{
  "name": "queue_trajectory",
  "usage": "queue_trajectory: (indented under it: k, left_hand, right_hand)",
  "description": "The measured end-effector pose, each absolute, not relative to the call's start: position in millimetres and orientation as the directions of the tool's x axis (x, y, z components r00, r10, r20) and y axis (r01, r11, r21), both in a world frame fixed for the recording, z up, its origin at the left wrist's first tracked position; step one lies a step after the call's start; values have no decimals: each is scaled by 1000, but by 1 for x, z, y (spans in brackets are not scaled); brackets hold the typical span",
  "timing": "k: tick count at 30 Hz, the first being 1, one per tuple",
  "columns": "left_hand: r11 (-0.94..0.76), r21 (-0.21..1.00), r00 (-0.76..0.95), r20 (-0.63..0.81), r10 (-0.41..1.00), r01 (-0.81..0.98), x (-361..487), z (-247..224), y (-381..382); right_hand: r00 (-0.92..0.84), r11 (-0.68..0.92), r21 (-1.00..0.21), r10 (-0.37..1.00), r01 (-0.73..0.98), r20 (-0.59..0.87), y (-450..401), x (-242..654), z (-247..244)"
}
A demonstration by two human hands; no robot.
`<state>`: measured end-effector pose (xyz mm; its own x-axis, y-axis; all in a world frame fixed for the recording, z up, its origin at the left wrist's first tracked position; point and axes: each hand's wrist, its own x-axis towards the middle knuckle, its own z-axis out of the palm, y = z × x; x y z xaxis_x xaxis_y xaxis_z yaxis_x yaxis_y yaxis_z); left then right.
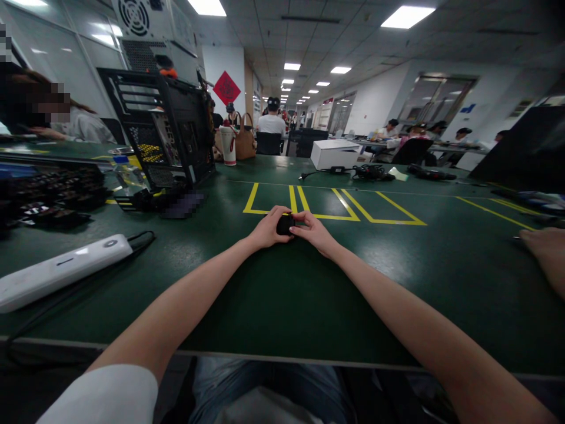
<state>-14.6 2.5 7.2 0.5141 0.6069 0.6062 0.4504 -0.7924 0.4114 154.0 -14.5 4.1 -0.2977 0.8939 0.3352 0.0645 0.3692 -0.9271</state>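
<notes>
Between my two hands is a small black object with a rounded edge, too small to name. My left hand curls round its left side, thumb at the near edge and fingers over the far edge. From the right, my right hand pinches it with thumb and fingertips. The object is at the green tabletop, just in front of yellow tape outlines. I cannot tell whether it rests on the table or is slightly raised.
To the left lie a white power strip with a black cable and a pile of dark parts. An open black computer case stands behind them. Farther back are a white box and black cables. Another person's hand is at right.
</notes>
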Motion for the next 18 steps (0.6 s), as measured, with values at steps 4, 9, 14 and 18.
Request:
queue_trajectory:
  k: [4, 9, 14, 18]
  left_hand:
    - [-796, 409, 515, 610, 602, 445, -14, 7, 3]
    - [-787, 417, 516, 596, 615, 456, -14, 7, 3]
    - [-783, 420, 516, 591, 619, 459, -15, 8, 2]
    - [-779, 429, 514, 588, 625, 457, -15, 9, 1]
  right_hand:
    - [-286, 337, -938, 909, 80, 302, -15, 153, 4]
    - [-260, 292, -954, 928, 65, 267, -14, 152, 4]
    - [-283, 270, -960, 929, 75, 240, -13, 152, 5]
    - [-299, 345, -937, 901, 57, 314, -16, 153, 5]
